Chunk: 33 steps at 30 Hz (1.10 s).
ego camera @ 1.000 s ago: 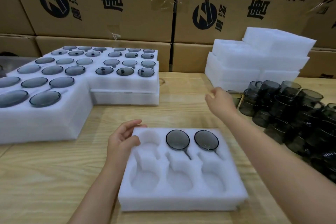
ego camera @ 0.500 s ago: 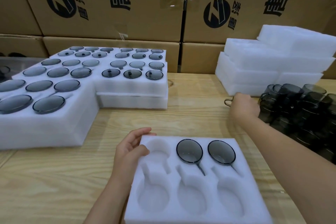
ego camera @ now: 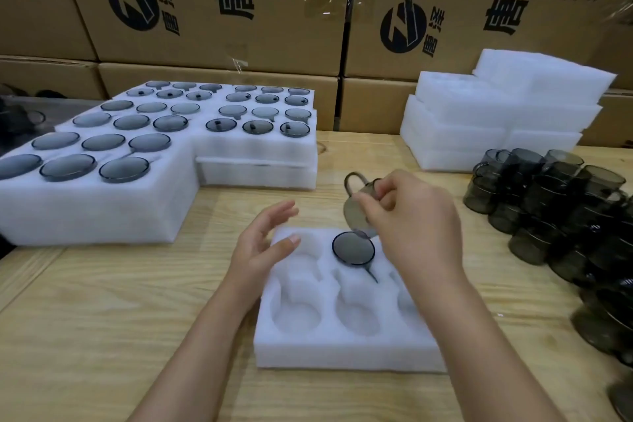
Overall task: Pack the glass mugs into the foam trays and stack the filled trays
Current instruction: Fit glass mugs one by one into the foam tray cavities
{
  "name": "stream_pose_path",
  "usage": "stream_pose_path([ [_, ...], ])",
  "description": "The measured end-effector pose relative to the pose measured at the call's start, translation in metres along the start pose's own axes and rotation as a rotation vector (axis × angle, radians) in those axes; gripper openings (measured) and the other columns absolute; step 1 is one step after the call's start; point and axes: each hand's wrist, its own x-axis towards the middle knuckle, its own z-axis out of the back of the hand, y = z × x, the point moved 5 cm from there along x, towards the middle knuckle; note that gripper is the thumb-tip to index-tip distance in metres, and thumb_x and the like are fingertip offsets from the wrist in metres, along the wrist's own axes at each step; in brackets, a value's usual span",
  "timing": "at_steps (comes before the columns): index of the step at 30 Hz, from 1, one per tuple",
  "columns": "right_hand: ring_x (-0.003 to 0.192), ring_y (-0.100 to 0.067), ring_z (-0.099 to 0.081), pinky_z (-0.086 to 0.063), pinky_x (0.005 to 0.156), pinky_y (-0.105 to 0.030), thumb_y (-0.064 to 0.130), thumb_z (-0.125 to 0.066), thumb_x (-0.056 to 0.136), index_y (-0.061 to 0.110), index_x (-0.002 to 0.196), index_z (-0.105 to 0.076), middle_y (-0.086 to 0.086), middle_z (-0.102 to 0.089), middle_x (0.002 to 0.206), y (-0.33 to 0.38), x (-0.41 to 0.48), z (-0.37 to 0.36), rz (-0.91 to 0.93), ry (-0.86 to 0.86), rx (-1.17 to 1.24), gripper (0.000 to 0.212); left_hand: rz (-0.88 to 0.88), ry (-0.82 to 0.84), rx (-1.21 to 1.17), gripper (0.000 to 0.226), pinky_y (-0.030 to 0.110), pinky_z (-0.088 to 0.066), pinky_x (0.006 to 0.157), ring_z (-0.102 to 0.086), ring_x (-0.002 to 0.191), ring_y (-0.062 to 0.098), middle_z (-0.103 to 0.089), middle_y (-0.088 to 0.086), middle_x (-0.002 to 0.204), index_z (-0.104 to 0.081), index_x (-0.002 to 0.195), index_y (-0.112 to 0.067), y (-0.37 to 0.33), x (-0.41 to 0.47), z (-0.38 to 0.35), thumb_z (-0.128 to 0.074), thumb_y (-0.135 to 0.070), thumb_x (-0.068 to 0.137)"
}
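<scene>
A white foam tray [ego camera: 342, 349] with six pockets lies on the wooden table in front of me. One smoky glass mug [ego camera: 352, 248] sits in its back middle pocket; my right arm hides the back right pocket. My right hand [ego camera: 414, 219] grips another smoky mug [ego camera: 358, 202], tilted, handle up, just above the tray's back edge. My left hand [ego camera: 262, 243] hovers with relaxed fingers over the tray's back left corner, thumb near the empty pocket. Loose mugs [ego camera: 555, 205] crowd the table on the right.
Filled foam trays [ego camera: 113, 202] are stacked at the left and back left. Empty foam trays [ego camera: 493, 120] are piled at the back right. Cardboard boxes [ego camera: 219, 3] wall off the back. Bare wood shows between tray and stacks.
My right hand has come back from the loose mugs with a mug and now holds it over the tray. My left hand has lifted slightly off the tray corner.
</scene>
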Motion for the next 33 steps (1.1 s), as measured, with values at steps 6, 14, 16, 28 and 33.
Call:
stream_pose_path([
  [6, 0.059, -0.032, -0.055, -0.041, 0.052, -0.034, 0.027, -0.072, 0.08, 0.01, 0.073, -0.058, -0.004, -0.061, 0.059, 0.008, -0.063, -0.007, 0.109, -0.178, 0.037, 0.023, -0.093, 0.102, 0.289, 0.085, 0.037, -0.03, 0.111, -0.038, 0.131, -0.006, -0.05, -0.014, 0.138, -0.039, 0.137, -0.04, -0.021, -0.012, -0.004, -0.071, -0.052, 0.06],
  [14, 0.065, -0.009, -0.041, -0.037, 0.059, -0.029, 0.026, -0.072, 0.074, 0.01, 0.069, -0.062, 0.006, -0.06, 0.06, 0.019, -0.091, -0.022, 0.346, -0.328, 0.269, 0.02, -0.086, 0.309, 0.357, 0.059, 0.054, -0.015, 0.116, -0.049, 0.12, -0.009, -0.061, -0.031, 0.116, -0.058, 0.113, -0.042, -0.033, -0.014, -0.027, -0.077, -0.042, 0.058],
  [16, 0.067, -0.002, -0.041, -0.039, 0.062, -0.028, 0.033, -0.067, 0.078, 0.013, 0.077, -0.063, 0.01, -0.061, 0.071, 0.018, -0.091, -0.024, 0.309, -0.272, 0.35, 0.02, -0.043, 0.329, 0.239, 0.059, 0.034, -0.04, 0.103, -0.059, 0.113, 0.002, -0.068, -0.017, 0.112, -0.062, 0.113, -0.032, -0.029, -0.013, -0.023, -0.079, -0.032, 0.056],
  [28, 0.116, 0.002, -0.042, -0.034, 0.096, -0.009, 0.014, -0.061, 0.087, 0.05, 0.137, -0.023, 0.027, -0.039, 0.121, 0.005, -0.079, -0.04, 0.227, 0.337, 0.529, 0.072, 0.144, 0.443, -0.23, 0.095, 0.038, -0.049, 0.096, -0.06, 0.114, 0.034, -0.065, 0.018, 0.117, -0.044, 0.128, -0.009, -0.012, -0.005, -0.006, -0.091, -0.033, 0.049],
  [33, 0.105, 0.002, -0.047, -0.033, 0.086, -0.005, 0.02, -0.072, 0.08, 0.049, 0.106, -0.041, 0.025, -0.052, 0.105, 0.003, -0.078, -0.038, 0.197, 0.271, 0.543, 0.05, 0.12, 0.407, -0.282, 0.083, 0.035, -0.042, 0.095, -0.056, 0.109, 0.028, -0.062, 0.014, 0.113, -0.055, 0.122, -0.012, -0.017, -0.004, -0.005, -0.08, -0.057, 0.057],
])
